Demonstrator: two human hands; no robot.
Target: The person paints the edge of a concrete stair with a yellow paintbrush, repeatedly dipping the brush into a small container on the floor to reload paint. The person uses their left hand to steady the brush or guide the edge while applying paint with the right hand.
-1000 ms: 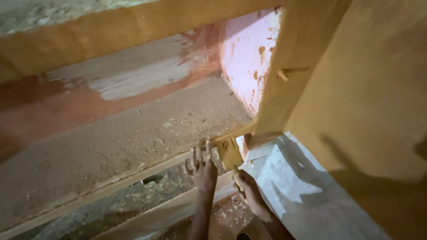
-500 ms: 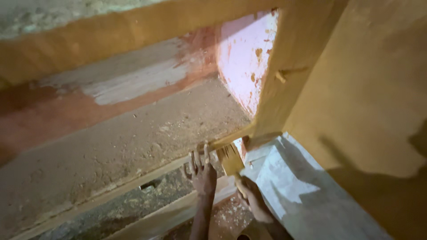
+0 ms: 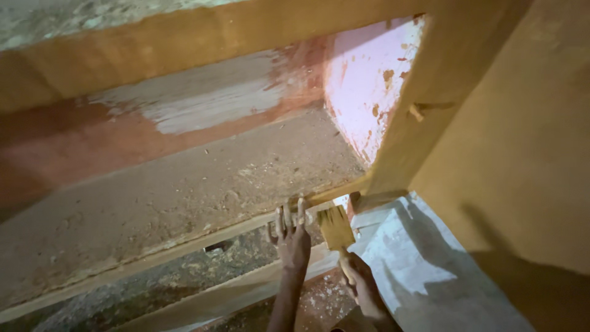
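Note:
My right hand (image 3: 362, 286) grips a flat paintbrush (image 3: 336, 226) whose bristles are loaded with ochre paint. The brush tip rests against the lower front edge of a rough concrete shelf (image 3: 184, 203), near its right corner. My left hand (image 3: 291, 233) reaches up beside the brush, fingers spread and touching the painted edge strip (image 3: 184, 246) of the shelf. Ochre paint covers the upright post (image 3: 424, 110) and the beam above the shelf (image 3: 184, 43).
Inside the recess the back wall (image 3: 203, 104) shows red and whitish patches, the side wall (image 3: 369, 86) is pink. An ochre wall (image 3: 522, 154) fills the right. A white sheet (image 3: 424, 270) lies below the post. A lower ledge (image 3: 215, 301) runs under the shelf.
The view has drifted slightly. My left hand's fingers have crept a little higher on the shelf edge, and the brush stays at the right corner.

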